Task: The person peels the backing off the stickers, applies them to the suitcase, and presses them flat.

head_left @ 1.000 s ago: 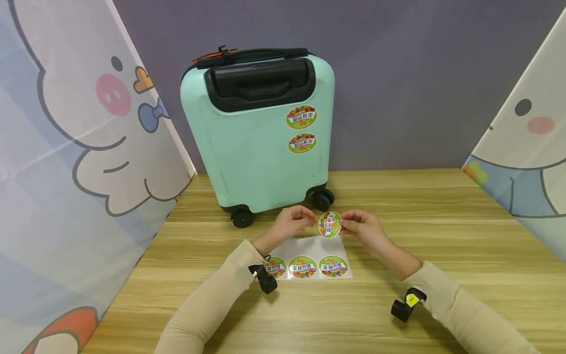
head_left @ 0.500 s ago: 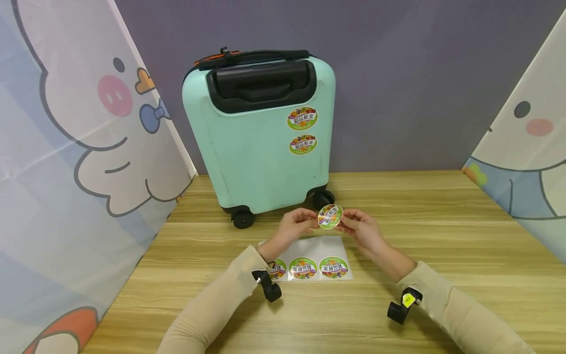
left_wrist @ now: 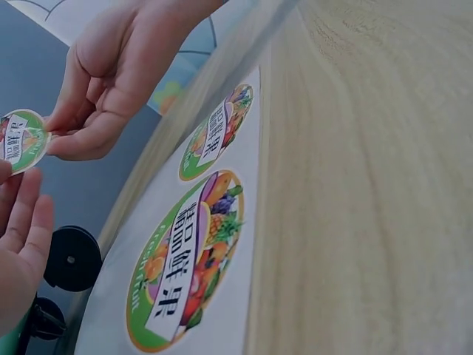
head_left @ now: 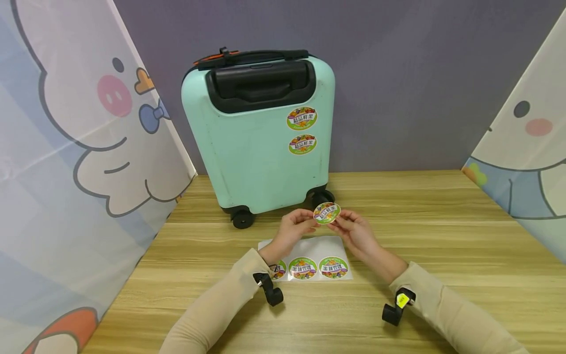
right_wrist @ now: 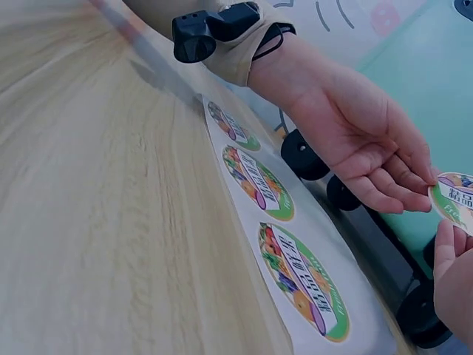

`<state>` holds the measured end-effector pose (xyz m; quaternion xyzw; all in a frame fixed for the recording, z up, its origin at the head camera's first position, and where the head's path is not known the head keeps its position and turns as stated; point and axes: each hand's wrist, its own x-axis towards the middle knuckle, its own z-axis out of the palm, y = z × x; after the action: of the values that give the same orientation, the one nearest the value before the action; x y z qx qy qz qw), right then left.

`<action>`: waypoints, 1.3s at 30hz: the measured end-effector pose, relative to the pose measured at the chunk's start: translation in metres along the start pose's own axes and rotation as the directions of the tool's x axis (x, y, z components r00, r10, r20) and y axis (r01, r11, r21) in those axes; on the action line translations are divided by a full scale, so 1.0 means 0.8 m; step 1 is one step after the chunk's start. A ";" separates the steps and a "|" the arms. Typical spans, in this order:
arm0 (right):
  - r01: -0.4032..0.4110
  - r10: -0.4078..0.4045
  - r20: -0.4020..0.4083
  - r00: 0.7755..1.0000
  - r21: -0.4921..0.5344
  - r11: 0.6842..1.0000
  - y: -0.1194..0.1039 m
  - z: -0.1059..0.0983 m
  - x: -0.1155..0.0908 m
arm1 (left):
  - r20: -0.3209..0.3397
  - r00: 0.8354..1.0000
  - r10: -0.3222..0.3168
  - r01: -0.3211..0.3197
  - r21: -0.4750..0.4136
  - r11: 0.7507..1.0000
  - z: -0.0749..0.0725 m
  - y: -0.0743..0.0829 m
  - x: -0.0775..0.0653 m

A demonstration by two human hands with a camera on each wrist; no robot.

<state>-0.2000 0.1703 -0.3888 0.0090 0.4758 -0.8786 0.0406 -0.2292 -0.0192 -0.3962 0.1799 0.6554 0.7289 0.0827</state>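
Observation:
An oval fruit sticker point(head_left: 327, 213) is held up between both hands, its printed face upward. My left hand point(head_left: 289, 232) pinches its left edge with thumb and fingertips. On the opposite edge, the right hand point(head_left: 359, 237) pinches it too, as the left wrist view also shows. Below the hands lies a white backing sheet point(head_left: 325, 246) with a row of three more oval stickers; my left wrist partly covers the leftmost one. Behind stands a mint-green suitcase point(head_left: 256, 157), upright, with an upper sticker point(head_left: 302, 118) and a lower sticker point(head_left: 302, 144) on its right side.
The wooden table point(head_left: 420, 221) carries the suitcase on black wheels point(head_left: 242, 219). A grey wall point(head_left: 398, 88) rises at the back. Printed cartoon cloths hang at the left point(head_left: 101, 147) and right.
The held sticker has turned from sideways to nearly upright lettering and risen slightly. My right hand has shifted left, and the left hand has come from near the sticker onto its edge.

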 end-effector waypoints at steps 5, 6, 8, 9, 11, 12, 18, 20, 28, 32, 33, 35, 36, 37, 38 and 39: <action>-0.009 0.009 -0.010 1.000 0.031 0.999 0.005 0.004 0.001 | -0.065 0.997 0.032 -0.033 -0.015 0.999 -0.001 -0.004 0.001; -0.011 0.012 -0.012 1.000 0.033 0.999 0.005 0.005 0.001 | -0.079 0.996 0.040 -0.041 -0.017 0.999 -0.001 -0.004 0.001; -0.016 0.017 -0.012 1.000 0.034 0.999 0.007 0.006 0.001 | -0.105 0.993 0.050 -0.054 -0.026 0.998 -0.001 -0.004 0.001; -0.021 0.021 -0.010 1.000 0.037 0.999 0.007 0.007 0.002 | -0.115 0.992 0.058 -0.061 -0.029 0.998 -0.001 -0.004 0.001; -0.026 0.026 -0.005 1.000 0.037 0.999 0.009 0.008 0.002 | -0.131 0.989 0.069 -0.074 -0.038 0.997 -0.001 -0.003 0.001; -0.028 0.028 -0.001 1.000 0.035 0.999 0.009 0.008 0.002 | -0.137 0.988 0.075 -0.081 -0.042 0.996 -0.001 -0.004 0.001; -0.034 0.034 0.011 0.999 0.032 0.999 0.012 0.011 0.004 | -0.159 0.983 0.088 -0.098 -0.055 0.994 -0.003 -0.003 0.002; -0.042 0.042 0.009 0.999 0.048 0.998 0.013 0.012 0.007 | -0.160 0.983 0.089 -0.099 -0.054 0.994 -0.004 -0.002 0.003; -0.066 0.067 -0.008 0.998 0.122 0.990 0.016 0.020 0.012 | -0.201 0.975 0.097 -0.113 -0.069 0.991 -0.009 0.001 0.008; -0.060 0.060 0.003 0.998 0.143 0.988 0.016 0.025 0.013 | -0.218 0.968 0.119 -0.141 -0.084 0.987 -0.010 0.004 0.008; -0.057 0.058 0.003 0.998 0.150 0.987 0.016 0.026 0.013 | -0.223 0.967 0.126 -0.148 -0.084 0.985 -0.010 0.005 0.008; -0.052 0.052 0.008 0.999 0.156 0.986 0.016 0.029 0.014 | -0.233 0.963 0.136 -0.160 -0.085 0.984 -0.011 0.007 0.008; -0.052 0.051 0.013 0.999 0.156 0.986 0.016 0.030 0.014 | -0.239 0.961 0.138 -0.164 -0.091 0.982 -0.011 0.008 0.009; -0.052 0.052 0.009 0.999 0.163 0.985 0.016 0.032 0.015 | -0.246 0.959 0.139 -0.167 -0.097 0.981 -0.012 0.009 0.009; -0.055 0.053 0.012 0.998 0.164 0.985 0.016 0.033 0.016 | -0.255 0.956 0.142 -0.173 -0.101 0.980 -0.012 0.010 0.010; -0.055 0.054 0.009 0.998 0.164 0.985 0.016 0.035 0.017 | -0.261 0.954 0.146 -0.178 -0.104 0.979 -0.012 0.010 0.010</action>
<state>-0.2117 0.1396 -0.3849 0.0233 0.4012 -0.9134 0.0649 -0.2397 -0.0265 -0.3875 0.1334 0.5961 0.7902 -0.0500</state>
